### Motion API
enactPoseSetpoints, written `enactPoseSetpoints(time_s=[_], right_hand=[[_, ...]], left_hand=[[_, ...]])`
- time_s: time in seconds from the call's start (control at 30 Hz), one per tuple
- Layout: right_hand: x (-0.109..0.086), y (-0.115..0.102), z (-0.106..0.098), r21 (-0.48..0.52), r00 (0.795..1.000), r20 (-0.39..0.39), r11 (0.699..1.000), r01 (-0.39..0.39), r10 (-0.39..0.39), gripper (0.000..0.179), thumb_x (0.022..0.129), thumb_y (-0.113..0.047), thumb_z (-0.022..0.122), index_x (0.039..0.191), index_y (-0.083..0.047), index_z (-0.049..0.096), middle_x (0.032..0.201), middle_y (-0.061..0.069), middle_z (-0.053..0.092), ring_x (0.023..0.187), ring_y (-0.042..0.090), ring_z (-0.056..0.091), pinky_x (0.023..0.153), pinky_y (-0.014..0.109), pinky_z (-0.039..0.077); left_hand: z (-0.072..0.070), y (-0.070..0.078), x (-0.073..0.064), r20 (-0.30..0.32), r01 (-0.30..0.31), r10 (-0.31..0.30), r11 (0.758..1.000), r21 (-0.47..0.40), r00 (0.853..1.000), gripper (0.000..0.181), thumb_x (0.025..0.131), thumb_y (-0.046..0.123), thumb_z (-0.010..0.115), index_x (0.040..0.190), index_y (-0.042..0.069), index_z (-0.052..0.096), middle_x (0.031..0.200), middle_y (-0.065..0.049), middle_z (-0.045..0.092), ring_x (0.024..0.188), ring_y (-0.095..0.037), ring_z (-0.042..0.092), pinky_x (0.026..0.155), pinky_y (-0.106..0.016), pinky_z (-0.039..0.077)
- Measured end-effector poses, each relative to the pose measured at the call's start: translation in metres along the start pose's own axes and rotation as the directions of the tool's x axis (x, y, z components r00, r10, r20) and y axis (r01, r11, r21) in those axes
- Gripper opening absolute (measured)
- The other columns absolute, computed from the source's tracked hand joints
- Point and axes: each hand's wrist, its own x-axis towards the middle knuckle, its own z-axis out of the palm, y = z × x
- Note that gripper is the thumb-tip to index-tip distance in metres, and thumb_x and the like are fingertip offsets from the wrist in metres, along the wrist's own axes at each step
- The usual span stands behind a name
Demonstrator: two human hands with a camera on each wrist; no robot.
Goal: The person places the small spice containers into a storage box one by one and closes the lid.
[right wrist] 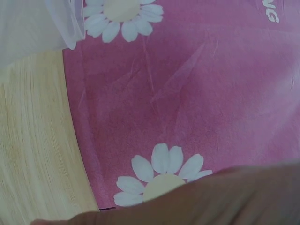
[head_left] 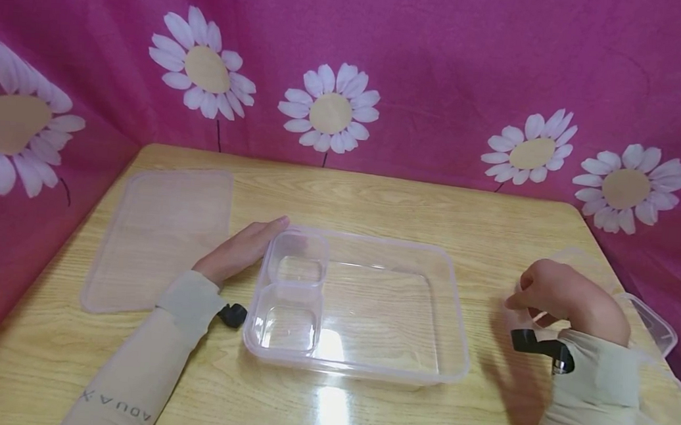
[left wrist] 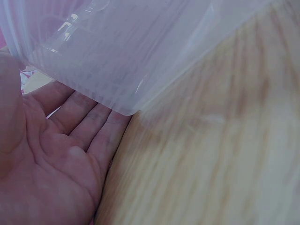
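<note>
A large clear plastic box (head_left: pixel 390 308) stands on the wooden table. Inside it, along the left side, sit two small clear containers (head_left: pixel 297 269). My left hand (head_left: pixel 243 252) rests against the box's left wall, its fingers extended along the outside; the left wrist view shows those fingers (left wrist: pixel 79 117) touching the translucent wall (left wrist: pixel 112 65). To the right of the box, my right hand (head_left: pixel 566 294) hovers low with bent fingers, near a faint clear piece (head_left: pixel 577 257) partly hidden behind it. Blur hides whether the fingertips pinch anything; the right wrist view shows only the hand's edge (right wrist: pixel 225 201).
A big translucent lid (head_left: pixel 166 240) lies flat on the table's left side. Small clear plastic pieces (head_left: pixel 653 323) lie along the right edge, partly behind my right forearm. Pink flowered cloth (head_left: pixel 421 80) hangs round the table's back and sides.
</note>
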Motion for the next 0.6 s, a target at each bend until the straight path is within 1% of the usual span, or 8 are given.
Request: enactPoseSetpoints(time_s=[0.1, 0.17, 0.27, 0.4, 0.6], right_hand=[[0.0012, -0.0014, 0.0032, 0.0, 1.0, -0.004, 1.0, 0.031, -0.031, 0.021, 0.093, -0.022, 0.073, 0.088, -0.002, 0.068, 0.08, 0.006, 0.065, 0.076, 0.02, 0.063, 0.071, 0.035, 0.061], [0.0017, -0.0022, 0.0043, 0.003, 0.999, -0.006, 0.999, 0.044, -0.044, 0.021, 0.093, -0.022, 0.072, 0.087, -0.003, 0.067, 0.08, 0.006, 0.065, 0.076, 0.02, 0.063, 0.071, 0.035, 0.061], [0.0025, -0.004, 0.0049, 0.019, 0.999, -0.007, 0.999, 0.042, -0.042, 0.022, 0.094, -0.023, 0.073, 0.091, -0.001, 0.068, 0.081, 0.006, 0.067, 0.077, 0.02, 0.064, 0.072, 0.036, 0.062], [0.0038, -0.0062, 0.0047, 0.025, 0.999, -0.002, 0.999, 0.033, -0.033, 0.028, 0.093, -0.026, 0.075, 0.101, 0.001, 0.07, 0.087, 0.009, 0.07, 0.08, 0.021, 0.066, 0.073, 0.037, 0.063], [0.0051, -0.0078, 0.0053, 0.028, 0.999, 0.003, 0.999, 0.045, -0.045, 0.033, 0.092, -0.027, 0.075, 0.106, 0.002, 0.071, 0.089, 0.009, 0.07, 0.08, 0.021, 0.067, 0.074, 0.038, 0.063]], left_hand=[[-0.0002, 0.0002, -0.0002, 0.008, -0.004, 0.004, 1.0, -0.008, 1.0, 0.068, 0.102, 0.075, 0.032, 0.134, 0.027, 0.067, 0.139, 0.001, 0.068, 0.143, -0.021, 0.053, 0.131, -0.052, 0.027], [-0.0002, 0.0004, -0.0004, 0.009, -0.004, 0.004, 1.0, -0.012, 1.0, 0.068, 0.102, 0.075, 0.032, 0.134, 0.027, 0.067, 0.139, 0.001, 0.068, 0.143, -0.021, 0.053, 0.131, -0.052, 0.027], [-0.0001, 0.0006, -0.0007, 0.007, -0.002, 0.002, 1.0, -0.01, 1.0, 0.068, 0.101, 0.075, 0.032, 0.134, 0.026, 0.067, 0.139, 0.0, 0.068, 0.143, -0.021, 0.053, 0.131, -0.052, 0.027], [-0.0001, 0.0008, -0.0011, 0.005, -0.002, 0.002, 1.0, -0.011, 1.0, 0.068, 0.101, 0.075, 0.033, 0.133, 0.027, 0.068, 0.139, 0.001, 0.067, 0.144, -0.021, 0.051, 0.131, -0.052, 0.025], [-0.0006, 0.0011, -0.0022, 0.007, -0.002, 0.002, 1.0, -0.005, 1.0, 0.066, 0.101, 0.075, 0.032, 0.133, 0.029, 0.067, 0.141, 0.003, 0.066, 0.145, -0.02, 0.05, 0.132, -0.053, 0.024]])
